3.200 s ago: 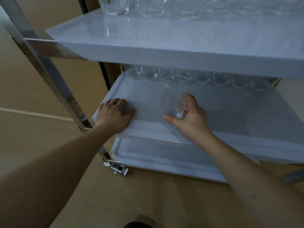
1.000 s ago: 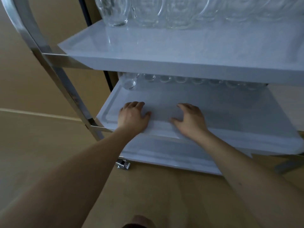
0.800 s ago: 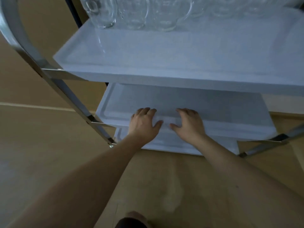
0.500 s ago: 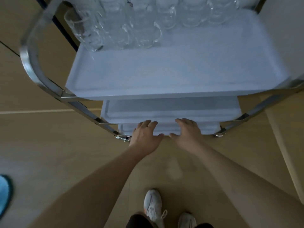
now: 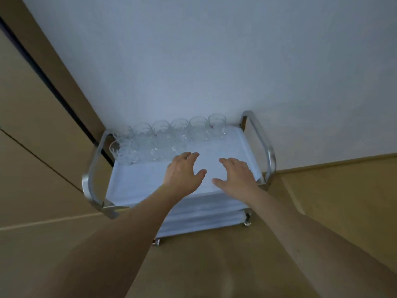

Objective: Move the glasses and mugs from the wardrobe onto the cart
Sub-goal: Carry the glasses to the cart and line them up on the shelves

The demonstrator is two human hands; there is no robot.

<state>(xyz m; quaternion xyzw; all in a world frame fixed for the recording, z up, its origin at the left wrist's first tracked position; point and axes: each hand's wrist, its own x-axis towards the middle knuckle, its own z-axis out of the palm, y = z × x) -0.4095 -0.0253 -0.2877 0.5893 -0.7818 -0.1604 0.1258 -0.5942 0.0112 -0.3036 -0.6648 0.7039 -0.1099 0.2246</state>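
Nothing is held by either hand: the left hand (image 5: 182,172) and the right hand (image 5: 236,176) are stretched out palm down with fingers straight and slightly spread, side by side over the front part of the cart's top shelf (image 5: 137,181). Whether the shelf is touched cannot be told. The glasses and mugs (image 5: 165,138) are seen standing in two rows along the back of that white shelf, toward its left, just beyond the left fingertips. The cart (image 5: 265,147) is framed by chrome handles at each end and is set against a pale wall (image 5: 193,61), on a wooden floor (image 5: 214,265).
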